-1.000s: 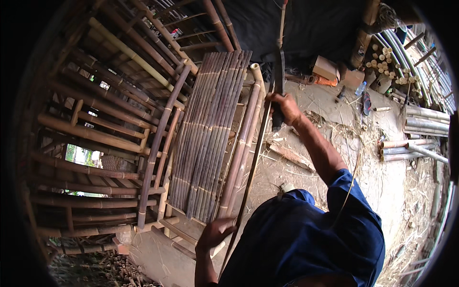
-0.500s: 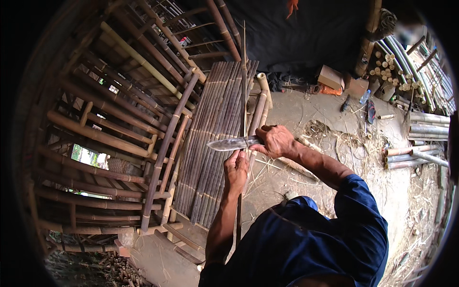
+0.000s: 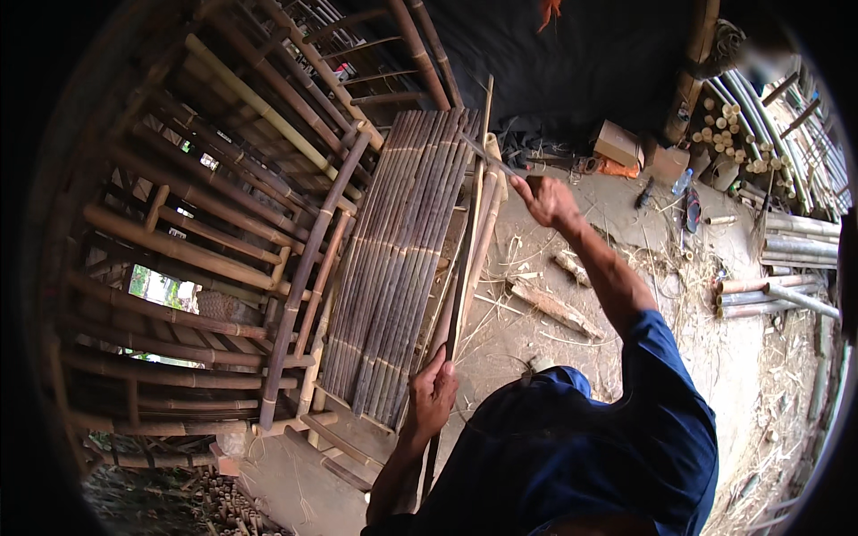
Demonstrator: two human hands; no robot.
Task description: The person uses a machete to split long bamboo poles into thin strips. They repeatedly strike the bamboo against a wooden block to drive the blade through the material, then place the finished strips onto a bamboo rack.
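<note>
In my right hand (image 3: 547,201) is a knife (image 3: 490,156), its blade seen nearly edge-on and reaching left across the far part of a long bamboo strip (image 3: 464,277). My left hand (image 3: 433,391) is wrapped round the same strip, much closer to my body. The strip runs from beside my left forearm away to the dark backdrop, slightly tilted to the right. Whether the blade touches the strip I cannot tell. Just left of the strip is a bench top of dark bamboo slats (image 3: 393,241).
A bamboo rail frame (image 3: 295,295) stands on the left. Split bamboo pieces (image 3: 556,308) and shavings litter the floor at right. Farther off are a cardboard box (image 3: 618,145), a plastic bottle (image 3: 682,182) and stacked bamboo poles (image 3: 773,290).
My right hand has moved far forward along the strip with the knife, whose blade has turned edge-on. My left hand has come back toward me, and the strip leans more to the right.
</note>
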